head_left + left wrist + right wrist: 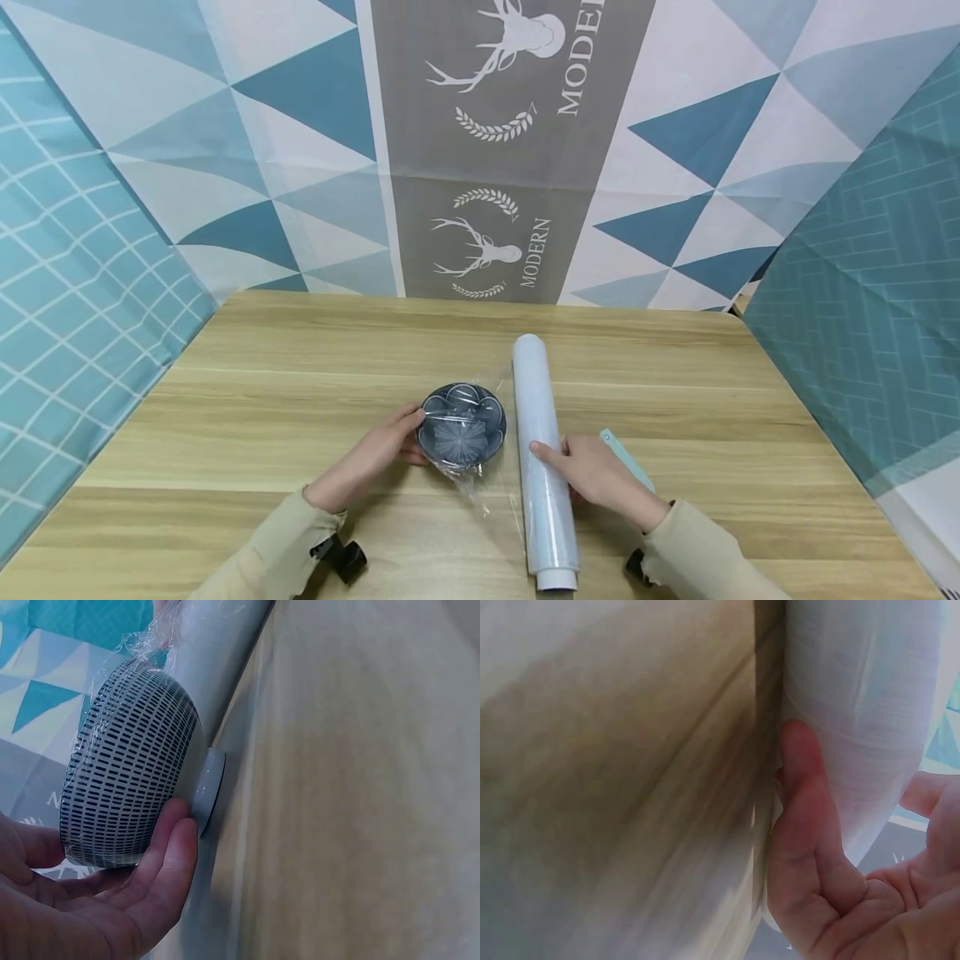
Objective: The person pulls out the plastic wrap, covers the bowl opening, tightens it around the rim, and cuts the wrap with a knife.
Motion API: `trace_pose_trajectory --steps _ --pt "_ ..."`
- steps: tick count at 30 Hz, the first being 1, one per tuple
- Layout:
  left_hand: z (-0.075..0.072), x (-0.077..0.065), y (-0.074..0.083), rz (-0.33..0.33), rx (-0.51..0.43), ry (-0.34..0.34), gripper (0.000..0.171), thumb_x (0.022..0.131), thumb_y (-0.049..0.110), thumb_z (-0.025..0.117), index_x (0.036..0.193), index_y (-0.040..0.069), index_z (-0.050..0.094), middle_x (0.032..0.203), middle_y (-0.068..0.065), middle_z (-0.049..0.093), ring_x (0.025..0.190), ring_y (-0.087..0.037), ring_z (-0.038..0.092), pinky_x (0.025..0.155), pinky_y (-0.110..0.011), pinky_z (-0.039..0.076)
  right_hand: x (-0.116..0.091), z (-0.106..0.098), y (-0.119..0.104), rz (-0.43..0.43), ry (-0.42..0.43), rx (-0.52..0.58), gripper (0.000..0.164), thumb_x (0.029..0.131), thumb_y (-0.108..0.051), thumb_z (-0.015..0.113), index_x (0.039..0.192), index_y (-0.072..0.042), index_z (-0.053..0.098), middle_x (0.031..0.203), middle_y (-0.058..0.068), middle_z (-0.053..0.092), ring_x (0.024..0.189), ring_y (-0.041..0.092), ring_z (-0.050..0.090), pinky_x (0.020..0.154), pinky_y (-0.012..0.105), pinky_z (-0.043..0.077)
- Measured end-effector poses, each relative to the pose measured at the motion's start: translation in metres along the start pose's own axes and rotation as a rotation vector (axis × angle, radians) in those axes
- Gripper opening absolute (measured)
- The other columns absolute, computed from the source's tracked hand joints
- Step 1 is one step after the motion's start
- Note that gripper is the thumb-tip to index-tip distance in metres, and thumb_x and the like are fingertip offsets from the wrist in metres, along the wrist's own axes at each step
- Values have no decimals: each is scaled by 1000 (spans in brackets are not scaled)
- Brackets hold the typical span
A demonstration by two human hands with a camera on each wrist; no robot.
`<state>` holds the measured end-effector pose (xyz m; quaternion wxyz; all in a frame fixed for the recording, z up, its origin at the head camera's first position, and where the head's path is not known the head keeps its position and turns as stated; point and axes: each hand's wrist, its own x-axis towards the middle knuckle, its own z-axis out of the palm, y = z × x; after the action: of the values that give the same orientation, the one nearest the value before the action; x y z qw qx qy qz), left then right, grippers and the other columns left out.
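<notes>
My left hand (pixel 385 442) grips a dark blue patterned bowl (pixel 461 442) by its left side, thumb at the rim. Clear plastic film covers the bowl and trails toward the roll. In the left wrist view the bowl's dashed outer wall (pixel 131 765) shows, with fingers under it near the white foot (pixel 208 787). My right hand (pixel 596 471) holds a long roll of plastic wrap (pixel 536 450), thumb on top. The right wrist view shows fingers of the right hand (pixel 855 885) curled against the side of the wrap roll (pixel 862 712).
A light teal tool (pixel 626 460), partly hidden by the right forearm, lies on the wooden table (pixel 300 375) right of the roll. Patterned cloth (pixel 480 150) hangs behind the table, with blue-green cloths on the left and right.
</notes>
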<state>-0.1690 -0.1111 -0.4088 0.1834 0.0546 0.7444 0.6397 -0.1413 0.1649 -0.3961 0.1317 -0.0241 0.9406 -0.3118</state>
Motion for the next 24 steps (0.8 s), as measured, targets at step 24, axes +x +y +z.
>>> trace_pose_trajectory --steps 24 --pt "3 10 0 -2 -19 190 45 89 23 40 123 -5 30 93 -19 50 62 -16 54 66 -36 48 3 -16 8 -75 -36 -2 53 85 -54 30 82 -9 57 55 4 51 45 15 47 42 28 38"
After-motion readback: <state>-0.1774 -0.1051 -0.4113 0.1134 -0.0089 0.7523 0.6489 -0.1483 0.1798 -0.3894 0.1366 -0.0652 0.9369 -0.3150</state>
